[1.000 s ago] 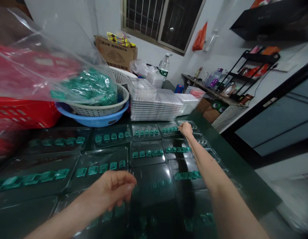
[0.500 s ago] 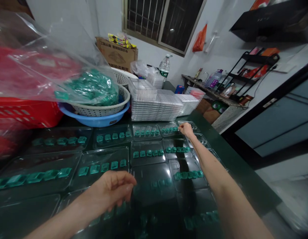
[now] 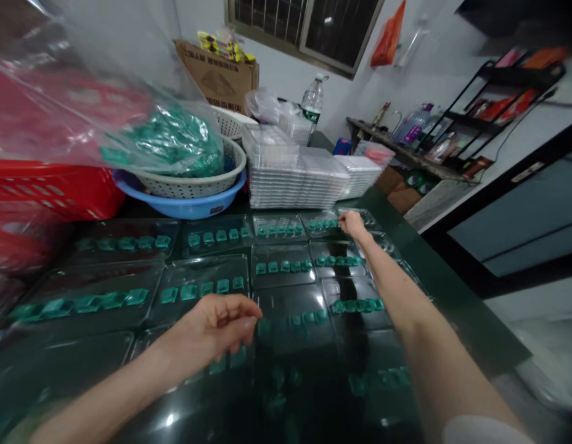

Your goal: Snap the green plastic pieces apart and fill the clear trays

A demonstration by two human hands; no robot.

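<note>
My right hand (image 3: 352, 223) reaches to the far row of clear plastic trays (image 3: 286, 306). Its fingertips are pinched at the end of a row of small green translucent pieces (image 3: 323, 224), on a piece they partly hide. My left hand (image 3: 224, 322) hovers over the nearer trays, fingers curled and thumb against the forefinger. Whatever lies inside its curl is hidden. Beneath and beside it, more green pieces (image 3: 188, 291) lie in short rows across the trays. The nearest pieces are dim and blurred.
Stacked clear containers (image 3: 295, 182) stand behind the trays. At left are a blue basin (image 3: 188, 206) under a pale colander (image 3: 184, 186), a bag of green pieces (image 3: 175, 139) and a red basket (image 3: 59, 191). The dark table's edge (image 3: 480, 320) runs along the right.
The view has shifted, so the scene sits higher and slightly right. The right hand stays at the same far tray spot. The left thumb and forefinger are closer together.
</note>
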